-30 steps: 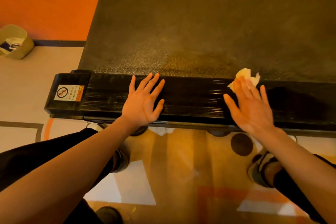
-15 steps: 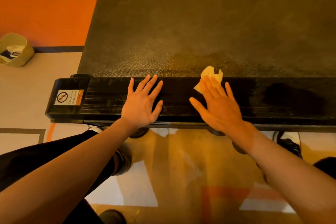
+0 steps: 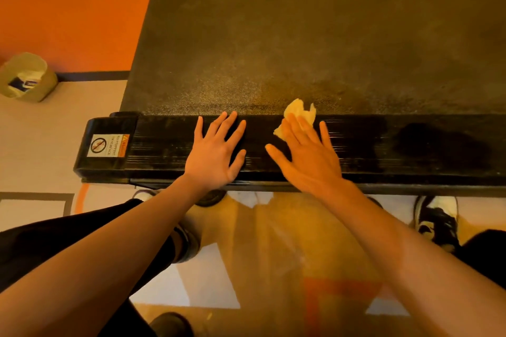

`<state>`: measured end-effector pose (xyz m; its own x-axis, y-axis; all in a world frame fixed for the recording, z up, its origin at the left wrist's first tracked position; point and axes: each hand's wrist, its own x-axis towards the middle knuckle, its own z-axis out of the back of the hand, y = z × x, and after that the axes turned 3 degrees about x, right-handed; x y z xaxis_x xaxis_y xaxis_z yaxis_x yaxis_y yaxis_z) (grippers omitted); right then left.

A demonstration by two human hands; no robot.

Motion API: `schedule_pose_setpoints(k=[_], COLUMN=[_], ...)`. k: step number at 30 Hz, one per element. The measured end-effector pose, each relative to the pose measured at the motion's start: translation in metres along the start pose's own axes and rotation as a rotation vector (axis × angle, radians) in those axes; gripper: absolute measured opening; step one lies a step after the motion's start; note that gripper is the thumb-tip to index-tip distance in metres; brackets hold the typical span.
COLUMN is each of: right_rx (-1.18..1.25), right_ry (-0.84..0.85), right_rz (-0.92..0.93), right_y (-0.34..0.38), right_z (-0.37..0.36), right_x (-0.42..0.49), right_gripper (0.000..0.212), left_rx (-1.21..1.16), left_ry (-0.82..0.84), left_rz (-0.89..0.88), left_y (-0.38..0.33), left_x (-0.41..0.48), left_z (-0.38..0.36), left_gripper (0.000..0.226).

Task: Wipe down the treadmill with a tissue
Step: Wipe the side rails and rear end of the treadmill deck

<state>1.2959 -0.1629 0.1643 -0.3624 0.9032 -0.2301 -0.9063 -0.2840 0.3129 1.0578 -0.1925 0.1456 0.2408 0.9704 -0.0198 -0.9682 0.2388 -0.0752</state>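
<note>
A small round tub (image 3: 26, 76) with papers in it sits on the floor, well off the left end of the treadmill's (image 3: 301, 35) ribbed end bar (image 3: 383, 156). A warning sticker (image 3: 106, 145) lies on the bar's left cap. A black-and-white shoe (image 3: 436, 219) stands just on the near side of the bar. The left hand (image 3: 216, 156) rests flat on the bar between the sticker and the tissue (image 3: 299, 115), fingers (image 3: 219, 126) straight and spread, holding nothing. Just beside it, the right hand (image 3: 309, 161) presses the crumpled tissue onto the bar's far edge with straight fingers (image 3: 324, 131). The tissue pokes past the fingertips onto the belt. A darker patch (image 3: 438, 142) marks the bar right of that hand. The bar runs left to right, and the treadmill's long axis runs away from the person.
</note>
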Motion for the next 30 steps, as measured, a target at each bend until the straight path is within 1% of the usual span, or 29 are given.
schedule_pose_setpoints(k=[3,5,8,11,15,16,20,22,25,30], right_rx=[-0.022,-0.055,-0.034,0.037,0.082,0.069,-0.035,-0.044,-0.037,0.03], right_ry=[-0.096,-0.116,-0.165,-0.245,-0.279,-0.275,-0.13,-0.097,-0.058,-0.026], right_rz=[-0.088,-0.106,-0.099,-0.103,-0.072,-0.055,-0.013,0.002,0.011,0.066], right_y=[-0.075,-0.1,-0.096,-0.091,-0.106,-0.109,-0.113,-0.114,-0.116,-0.106], right_z=[0.013,0.02,0.018,0.018,0.021,0.022,0.026,0.027,0.029,0.027], right_x=[-0.017,-0.027,-0.029,-0.023,-0.02,-0.019,-0.023,-0.025,-0.027,-0.026], right_gripper=[0.093,0.091,0.094,0.095,0.077,0.077,0.096,0.1,0.101,0.095], left_rx=[-0.011,-0.022,-0.026,-0.023,0.009,0.02,0.024,0.052,0.066,0.069], left_ry=[0.029,0.052,0.06,0.069,0.087,0.082,0.099,0.108,0.089,0.079], left_rz=[0.015,0.044,0.098,0.044,-0.022,-0.031,-0.031,-0.028,-0.02,-0.004], left_y=[-0.001,-0.006,-0.026,-0.059,-0.099,-0.107,-0.131,-0.133,-0.134,-0.138], left_x=[0.0,0.003,0.012,0.025,0.047,0.051,0.059,0.059,0.059,0.058], left_z=[0.004,0.007,0.009,0.008,0.004,0.003,-0.004,-0.008,-0.009,-0.007], left_gripper=[0.069,0.072,0.074,0.072,0.074,0.074,0.075,0.077,0.076,0.078])
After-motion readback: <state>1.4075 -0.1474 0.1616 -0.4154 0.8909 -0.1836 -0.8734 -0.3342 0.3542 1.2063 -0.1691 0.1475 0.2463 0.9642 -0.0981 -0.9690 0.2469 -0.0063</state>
